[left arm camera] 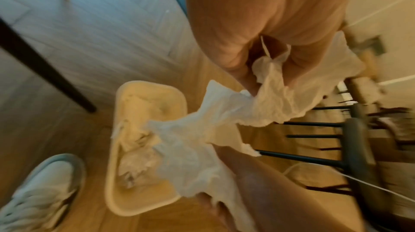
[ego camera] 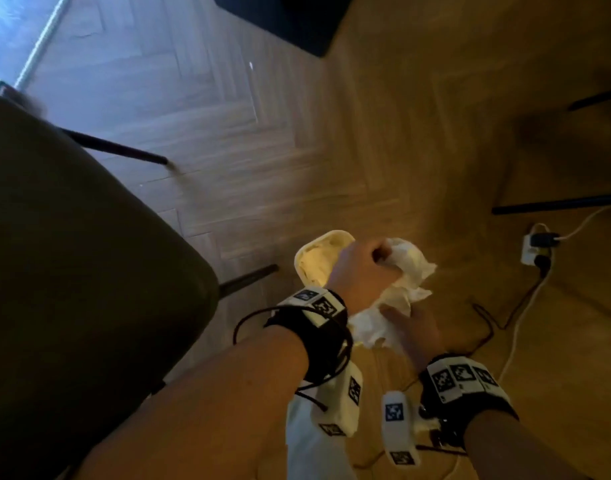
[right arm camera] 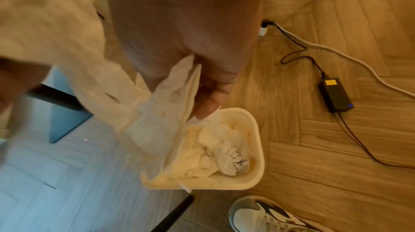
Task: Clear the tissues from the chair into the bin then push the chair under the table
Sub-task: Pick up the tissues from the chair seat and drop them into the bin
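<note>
White crumpled tissues [ego camera: 406, 271] are held up in the air, just over the bin [ego camera: 318, 258]. One end is gripped by the left hand [ego camera: 361, 268], whose fingers are curled tight around the paper. The other end is pinched by the right hand [ego camera: 413, 329], with the thumb pressed against the sheet. The paper is stretched between the two hands and hangs down in loose folds. In the left wrist view the tissues [left arm camera: 224, 122] are seen above the right side of the bin [left arm camera: 143, 207], and in the right wrist view the tissues [right arm camera: 143, 111] hang down over the bin's left edge.

The bin [right arm camera: 258, 140] is a small cream tub with rounded corners, set on the wooden floor [ego camera: 331, 150]. More scrunched tissues [right arm camera: 224, 156] are already piled inside it.

The chair [ego camera: 72, 254] is seen on the left, just beside the bin. Its dark seat is bare in the part that is shown, and its thin black legs are spread on the floor. One chair leg [ego camera: 248, 278] is very close to the bin.

A white and grey shoe [right arm camera: 265, 218] is planted near the bin. To the right, a white power strip [ego camera: 536, 247] with plugs in it is lying on the floor, and wires are trailed from it. A black power brick [right arm camera: 335, 94] with a small blue light is lying there too, well apart from the bin. A dark mat [ego camera: 297, 19] is laid farther off.
</note>
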Motion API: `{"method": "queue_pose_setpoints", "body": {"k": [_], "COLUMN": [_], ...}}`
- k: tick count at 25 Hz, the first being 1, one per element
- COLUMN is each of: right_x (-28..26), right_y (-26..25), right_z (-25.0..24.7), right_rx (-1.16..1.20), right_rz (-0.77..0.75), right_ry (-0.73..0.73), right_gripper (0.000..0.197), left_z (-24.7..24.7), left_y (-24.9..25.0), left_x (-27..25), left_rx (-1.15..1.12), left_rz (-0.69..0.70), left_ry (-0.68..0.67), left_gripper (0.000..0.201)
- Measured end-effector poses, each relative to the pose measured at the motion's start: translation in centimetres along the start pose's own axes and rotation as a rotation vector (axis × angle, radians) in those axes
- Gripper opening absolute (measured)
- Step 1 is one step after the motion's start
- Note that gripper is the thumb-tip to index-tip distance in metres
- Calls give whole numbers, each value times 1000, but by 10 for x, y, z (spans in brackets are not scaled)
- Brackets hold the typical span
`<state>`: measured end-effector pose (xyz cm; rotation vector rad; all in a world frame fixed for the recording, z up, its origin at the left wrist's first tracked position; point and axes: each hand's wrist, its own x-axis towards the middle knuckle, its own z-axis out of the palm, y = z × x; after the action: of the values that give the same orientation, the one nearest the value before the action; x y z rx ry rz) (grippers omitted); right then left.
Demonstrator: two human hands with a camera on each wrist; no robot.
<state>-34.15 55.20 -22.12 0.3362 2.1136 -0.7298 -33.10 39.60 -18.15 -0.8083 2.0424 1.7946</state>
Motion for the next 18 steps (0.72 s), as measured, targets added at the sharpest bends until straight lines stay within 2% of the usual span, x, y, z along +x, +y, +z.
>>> {"method": "queue_pose_setpoints", "body": {"k": [3,5,6,8,9,10,12,15,18], "right_x": [32,54,64,78,85,87,82,57,16], "right_y": [17,23,26,30,35,36,35,7,-50], "right_z": [27,46,53,65,69,70,69,63,66], "right_rx": [-77,-23,35,169,150,104,-14,-124,-196], "right_rz": [-11,69,119,230,235,213,154,13,-256], "right_ry": [-42,-86,-127,-241,-281,-301,-267,-247,-261], "right_gripper": [43,39,40,52,59,63,61,35,16], "left_z": [-4,-2,0,9,14,18,16,-18,-65], "left_y": [-65,-103,-119,-142,-150,-152,-147,-118,-79], "left_x": [27,42,48,57,59,59,54,34,-1], "left_rx": [192,312,335,259,212,185,183,143,188], "left_rz": [-125,-234,-308,-448,-492,-506,-466,-386,-318], "left_ry": [134,149,110,-59,-133,-174,-177,-86,-55], "left_gripper": [11,5,17,48,60,65,60,40,23]}}
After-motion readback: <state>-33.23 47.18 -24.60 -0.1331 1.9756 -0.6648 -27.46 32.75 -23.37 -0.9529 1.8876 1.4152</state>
